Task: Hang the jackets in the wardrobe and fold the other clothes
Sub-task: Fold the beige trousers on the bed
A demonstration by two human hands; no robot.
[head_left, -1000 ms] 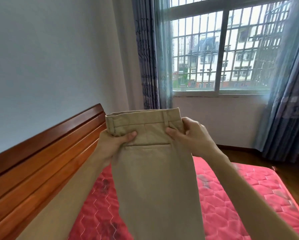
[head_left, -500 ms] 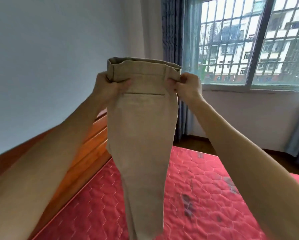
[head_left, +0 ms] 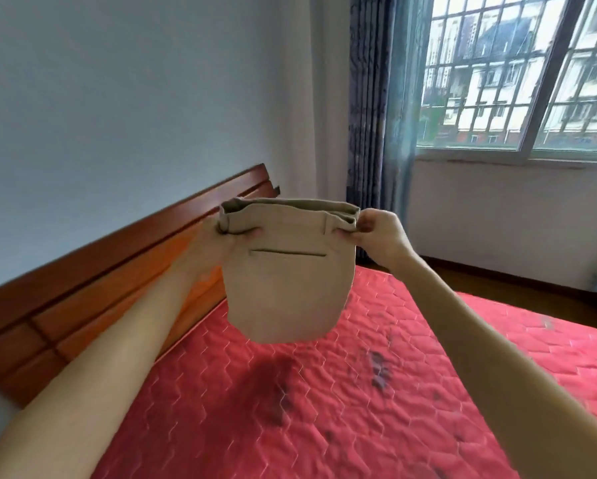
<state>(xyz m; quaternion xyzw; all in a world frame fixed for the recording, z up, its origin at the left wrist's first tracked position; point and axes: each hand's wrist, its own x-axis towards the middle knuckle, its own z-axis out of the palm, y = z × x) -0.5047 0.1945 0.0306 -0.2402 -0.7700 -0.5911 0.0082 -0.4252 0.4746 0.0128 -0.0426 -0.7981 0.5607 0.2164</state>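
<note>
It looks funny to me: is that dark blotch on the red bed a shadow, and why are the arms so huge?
Head view: likely a soft shadow of the trousers on the mattress, lit from the window; head view: the wide-angle lens stretches arms near the edges.

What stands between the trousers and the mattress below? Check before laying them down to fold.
Nothing visible. The left hand and right hand grip the trousers by the waistband, above the mattress. Only air shows between the two, and dark marks on the quilted cover beneath.
</note>
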